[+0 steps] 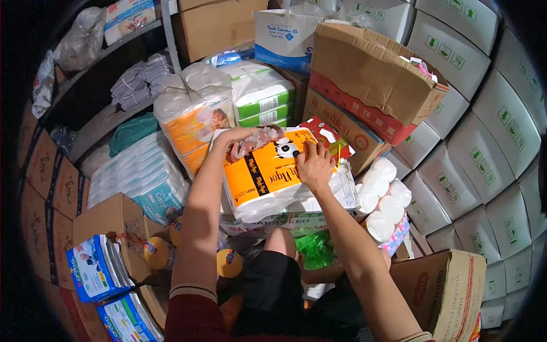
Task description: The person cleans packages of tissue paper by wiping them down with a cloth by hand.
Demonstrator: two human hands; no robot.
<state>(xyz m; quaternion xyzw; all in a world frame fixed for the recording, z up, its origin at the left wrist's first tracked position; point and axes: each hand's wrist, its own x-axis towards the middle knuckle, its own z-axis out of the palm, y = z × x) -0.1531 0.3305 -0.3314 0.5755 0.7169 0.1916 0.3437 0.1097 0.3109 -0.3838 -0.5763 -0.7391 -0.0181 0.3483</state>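
well, at the far left brown cartons stand stacked, with two blue diaper packs near them, low down. a grey shelf curves above, and below it a big pack of rolls lies in clear wrap. jars with yellow lids stand close to the left forearm. just beyond that arm, a bagged pack in orange and white leans beside green packs.

the left arm reaches nearly straight up and forward from a dark red sleeve. the left hand is bent inward at the far left corner of the orange pack, against crumpled clear plastic; i cannot tell whether its fingers are closed on that plastic. the orange pack, with a panda on it, lies flat between the two hands, above a printed box and in front of the person's knees.

the right arm slants in from the lower right, and the right hand lies palm down over the pack's right end, fingers bent and a little apart; whether it pinches anything is hidden. a red box sits just behind it. farther right come white rolls, an open carton and stacked white boxes.
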